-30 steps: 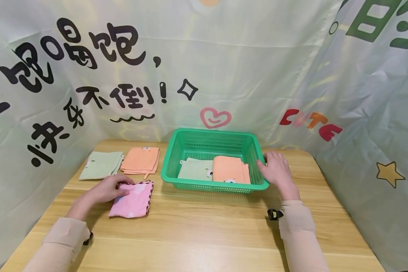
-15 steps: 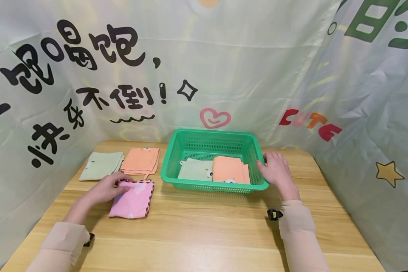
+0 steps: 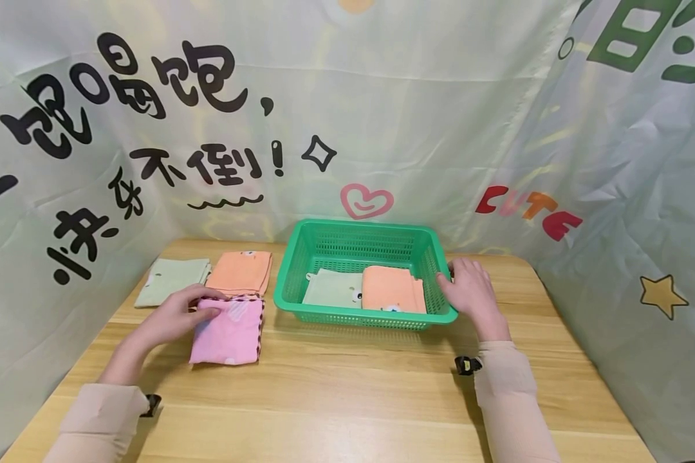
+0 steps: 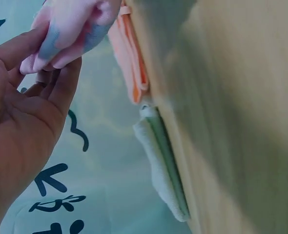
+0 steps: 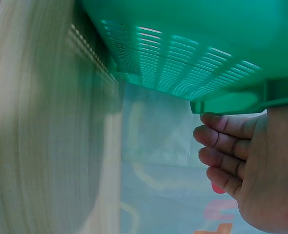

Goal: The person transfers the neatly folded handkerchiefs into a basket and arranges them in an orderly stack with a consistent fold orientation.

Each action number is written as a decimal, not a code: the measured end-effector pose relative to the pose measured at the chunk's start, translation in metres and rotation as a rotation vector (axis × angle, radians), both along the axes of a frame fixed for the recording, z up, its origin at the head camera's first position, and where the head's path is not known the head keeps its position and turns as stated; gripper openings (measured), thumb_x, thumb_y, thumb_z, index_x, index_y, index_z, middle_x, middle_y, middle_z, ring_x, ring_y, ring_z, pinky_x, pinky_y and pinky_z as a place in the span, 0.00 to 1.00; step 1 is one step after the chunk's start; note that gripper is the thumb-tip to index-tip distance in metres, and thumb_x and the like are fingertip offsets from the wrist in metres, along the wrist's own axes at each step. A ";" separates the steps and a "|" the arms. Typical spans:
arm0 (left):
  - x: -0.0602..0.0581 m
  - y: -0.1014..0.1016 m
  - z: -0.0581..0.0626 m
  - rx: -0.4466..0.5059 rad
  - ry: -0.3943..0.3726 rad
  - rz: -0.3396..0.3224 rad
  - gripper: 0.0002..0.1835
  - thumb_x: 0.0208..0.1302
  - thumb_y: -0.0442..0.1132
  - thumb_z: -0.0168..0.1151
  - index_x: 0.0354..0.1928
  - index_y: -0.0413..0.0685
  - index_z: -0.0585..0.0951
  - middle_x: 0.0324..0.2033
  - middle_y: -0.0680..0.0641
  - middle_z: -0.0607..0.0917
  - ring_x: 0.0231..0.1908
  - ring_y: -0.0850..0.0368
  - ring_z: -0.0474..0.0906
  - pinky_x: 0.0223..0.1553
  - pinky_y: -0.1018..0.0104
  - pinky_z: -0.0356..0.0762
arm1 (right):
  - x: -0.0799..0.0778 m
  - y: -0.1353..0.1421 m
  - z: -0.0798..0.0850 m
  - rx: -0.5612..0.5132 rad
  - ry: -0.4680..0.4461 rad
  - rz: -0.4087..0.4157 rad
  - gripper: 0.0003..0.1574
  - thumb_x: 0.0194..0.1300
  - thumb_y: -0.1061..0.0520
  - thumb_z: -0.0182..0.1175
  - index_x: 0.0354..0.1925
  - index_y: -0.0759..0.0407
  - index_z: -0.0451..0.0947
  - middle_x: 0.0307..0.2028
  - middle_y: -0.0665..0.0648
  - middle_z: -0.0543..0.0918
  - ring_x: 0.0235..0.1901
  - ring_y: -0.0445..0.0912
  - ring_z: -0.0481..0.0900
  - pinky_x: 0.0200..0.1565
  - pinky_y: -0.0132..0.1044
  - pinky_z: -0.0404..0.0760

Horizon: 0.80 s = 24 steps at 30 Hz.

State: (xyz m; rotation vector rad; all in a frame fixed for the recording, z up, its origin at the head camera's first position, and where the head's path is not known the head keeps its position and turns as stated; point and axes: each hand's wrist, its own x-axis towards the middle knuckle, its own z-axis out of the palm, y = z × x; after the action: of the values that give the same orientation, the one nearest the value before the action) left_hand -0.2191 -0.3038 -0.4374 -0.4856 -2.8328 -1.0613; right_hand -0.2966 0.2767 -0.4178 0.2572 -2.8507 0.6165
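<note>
"What's in my left hand?"

"You're pinching the pink cloth near its far-left corner; it's just right of that hand. Beyond your fingers lie an orange cloth and a green cloth."

"And my right hand?"

"You're gripping the basket by its rim, thumb over it, fingers outside. Left of that hand, inside the basket, lie another orange cloth and another green cloth."
</note>
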 end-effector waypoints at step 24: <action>0.004 0.004 0.061 0.251 0.151 -0.024 0.15 0.70 0.30 0.67 0.57 0.39 0.84 0.48 0.55 0.84 0.37 0.65 0.82 0.34 0.72 0.82 | -0.001 0.000 0.000 -0.005 -0.017 0.005 0.23 0.77 0.49 0.53 0.52 0.70 0.76 0.50 0.71 0.79 0.52 0.65 0.70 0.58 0.65 0.64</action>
State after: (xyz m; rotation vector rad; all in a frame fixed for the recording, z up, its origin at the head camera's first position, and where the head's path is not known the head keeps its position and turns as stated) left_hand -0.2155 -0.2996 -0.3765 -0.5508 -2.5246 -1.3020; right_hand -0.2975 0.2770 -0.4175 0.2600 -2.8650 0.6291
